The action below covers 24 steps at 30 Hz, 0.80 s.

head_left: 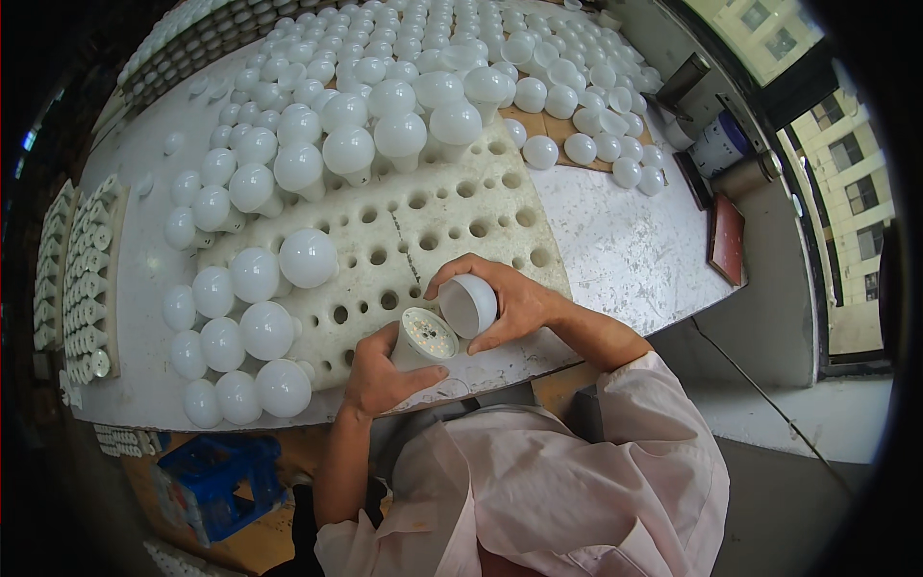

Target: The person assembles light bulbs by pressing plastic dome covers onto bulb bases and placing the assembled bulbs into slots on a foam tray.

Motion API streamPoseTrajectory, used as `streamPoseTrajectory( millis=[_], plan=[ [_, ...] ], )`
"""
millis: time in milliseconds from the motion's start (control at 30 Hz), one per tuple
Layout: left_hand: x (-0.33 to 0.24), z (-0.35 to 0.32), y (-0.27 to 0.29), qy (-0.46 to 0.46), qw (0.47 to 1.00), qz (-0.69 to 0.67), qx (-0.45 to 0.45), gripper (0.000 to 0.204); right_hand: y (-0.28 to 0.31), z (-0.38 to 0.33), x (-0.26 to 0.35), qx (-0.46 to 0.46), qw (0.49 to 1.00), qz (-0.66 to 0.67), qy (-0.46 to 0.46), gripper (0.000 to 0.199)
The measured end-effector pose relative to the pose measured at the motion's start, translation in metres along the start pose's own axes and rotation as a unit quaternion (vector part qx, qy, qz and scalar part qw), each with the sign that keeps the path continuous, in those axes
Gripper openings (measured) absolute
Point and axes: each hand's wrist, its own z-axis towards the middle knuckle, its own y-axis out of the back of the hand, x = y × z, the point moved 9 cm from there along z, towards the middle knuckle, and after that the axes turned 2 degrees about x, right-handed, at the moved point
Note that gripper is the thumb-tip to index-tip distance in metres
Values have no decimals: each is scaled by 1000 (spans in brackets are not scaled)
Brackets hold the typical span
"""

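My left hand [381,377] is closed round a light bulb base [429,334], whose round face shows small LED chips and is tilted toward the right. In my right hand [514,303] is a white bulb cover [467,306], a hollow dome with its open rim turned to the left. The cover and the base are very close together, rim beside rim; whether they touch I cannot tell. Both are held above the front edge of a cream foam tray [437,252] with rows of holes. Assembled white bulbs [309,258] stand in the tray to the left.
Many loose white covers [540,152] spread over the far table, some on brown cardboard. More bulb bases [88,288] stand in trays at the left edge. A dark red box [727,238] and a white-and-blue tub [721,144] are by the window. Below left is a blue stool [219,486].
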Motion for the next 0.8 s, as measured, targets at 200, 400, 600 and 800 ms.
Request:
streamPoseTrajectory(
  millis=[200, 400, 600, 800],
  plan=[
    [2, -1, 2, -2, 1000, 2, -1, 49, -6, 2, 0, 8, 1000, -5, 6, 79],
    [3, -1, 4, 4, 1000, 27, 13, 50, -11, 3, 7, 38, 997, -71, 4, 81],
    [5, -1, 5, 32, 995, 87, 23, 48, -30, 6, 8, 115, 965, -226, -66, 85],
    [6, 0, 3, 37, 995, 82, 40, 48, -38, 8, 12, 132, 962, -238, -36, 86]
  ],
)
